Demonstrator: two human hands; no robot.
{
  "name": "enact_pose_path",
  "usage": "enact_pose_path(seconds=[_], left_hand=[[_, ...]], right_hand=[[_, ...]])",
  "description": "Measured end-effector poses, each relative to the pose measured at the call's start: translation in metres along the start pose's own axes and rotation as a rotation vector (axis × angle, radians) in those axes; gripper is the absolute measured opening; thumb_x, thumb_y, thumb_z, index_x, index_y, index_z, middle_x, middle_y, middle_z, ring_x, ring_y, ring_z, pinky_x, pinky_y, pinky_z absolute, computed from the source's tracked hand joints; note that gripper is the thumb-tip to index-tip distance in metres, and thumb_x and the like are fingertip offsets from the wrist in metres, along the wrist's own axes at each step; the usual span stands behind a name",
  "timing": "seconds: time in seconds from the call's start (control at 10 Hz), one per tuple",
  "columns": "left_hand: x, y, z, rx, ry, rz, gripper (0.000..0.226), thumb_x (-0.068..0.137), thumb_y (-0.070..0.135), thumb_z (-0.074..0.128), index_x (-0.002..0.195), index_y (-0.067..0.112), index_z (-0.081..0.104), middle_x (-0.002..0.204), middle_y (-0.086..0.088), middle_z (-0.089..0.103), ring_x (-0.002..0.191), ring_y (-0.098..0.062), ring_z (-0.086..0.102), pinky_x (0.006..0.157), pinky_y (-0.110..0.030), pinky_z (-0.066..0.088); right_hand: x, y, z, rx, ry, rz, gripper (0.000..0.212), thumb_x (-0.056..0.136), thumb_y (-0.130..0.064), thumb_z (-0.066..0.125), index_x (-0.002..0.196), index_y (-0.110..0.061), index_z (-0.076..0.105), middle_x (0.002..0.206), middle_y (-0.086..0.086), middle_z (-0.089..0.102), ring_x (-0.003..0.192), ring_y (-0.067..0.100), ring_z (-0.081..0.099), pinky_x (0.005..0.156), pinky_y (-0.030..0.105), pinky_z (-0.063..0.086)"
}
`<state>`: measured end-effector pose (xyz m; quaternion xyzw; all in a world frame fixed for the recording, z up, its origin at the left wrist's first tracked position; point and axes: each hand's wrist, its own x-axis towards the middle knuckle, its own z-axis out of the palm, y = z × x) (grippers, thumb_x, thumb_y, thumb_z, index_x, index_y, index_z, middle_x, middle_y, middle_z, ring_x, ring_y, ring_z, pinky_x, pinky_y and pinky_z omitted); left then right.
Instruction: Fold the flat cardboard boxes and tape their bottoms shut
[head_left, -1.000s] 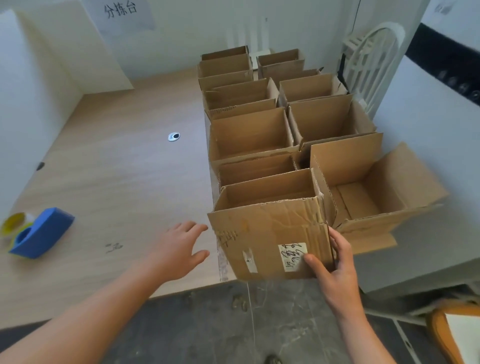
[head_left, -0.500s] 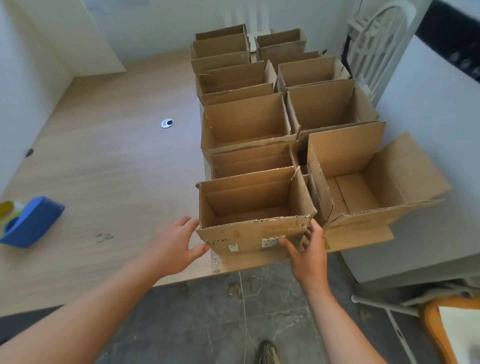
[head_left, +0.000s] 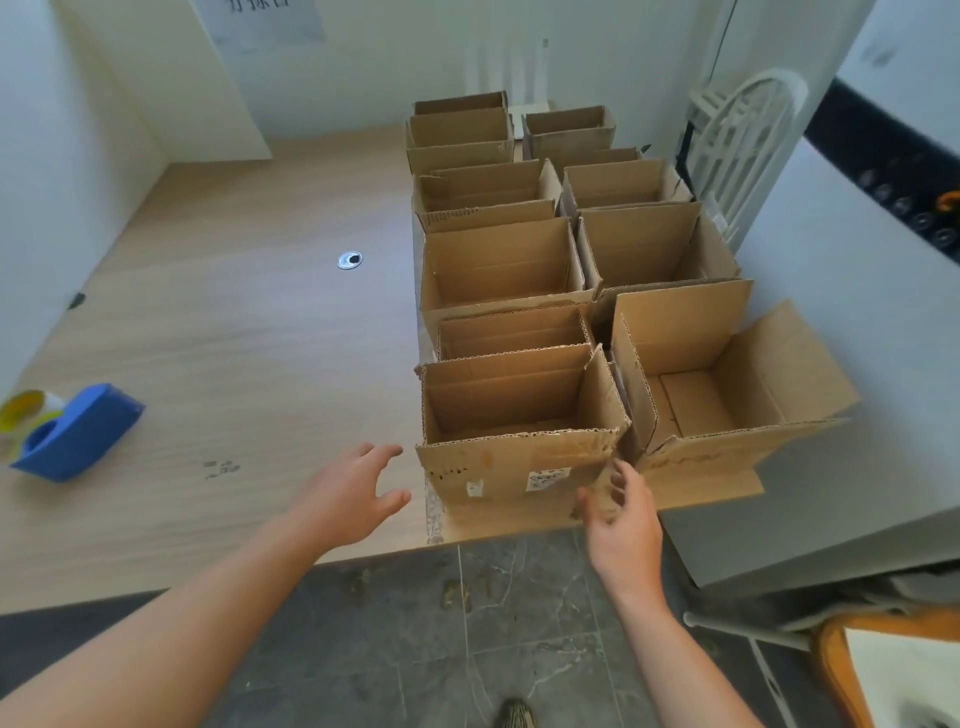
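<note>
A folded cardboard box stands upright and open-topped at the near edge of the wooden table, with white labels on its front wall. My left hand hovers just left of it, fingers spread, not touching. My right hand is at the box's front right corner with loosely bent fingers that hold nothing. Behind it, several more folded boxes stand in two rows. A larger box with a flap spread out sits to the right.
A blue tape dispenser with a yellow tape roll lies at the table's left edge. A cable grommet marks the table's middle. A white chair stands at the back right, an orange chair near right.
The near box has been set down on the table edge behind the row. Both hands have come off it: the left drew back slightly, the right released the front corner.
</note>
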<state>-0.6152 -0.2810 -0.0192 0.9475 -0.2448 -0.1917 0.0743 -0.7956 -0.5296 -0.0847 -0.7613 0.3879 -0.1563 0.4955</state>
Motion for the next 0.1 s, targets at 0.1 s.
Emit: enact_pose_path(seconds=[0.1], left_hand=[[-0.0105, -0.0032, -0.0039, -0.046, 0.007, -0.001, 0.061, 0.093, 0.055, 0.056, 0.146, 0.035, 0.036, 0.137, 0.010, 0.050, 0.118, -0.011, 0.053, 0.091, -0.030, 0.048]], right_hand=[[-0.0155, -0.0064, -0.0071, -0.042, 0.000, -0.030, 0.044, 0.096, -0.038, 0.061, 0.135, -0.018, 0.051, 0.122, -0.006, 0.052, 0.114, 0.016, 0.055, 0.094, 0.032, 0.044]])
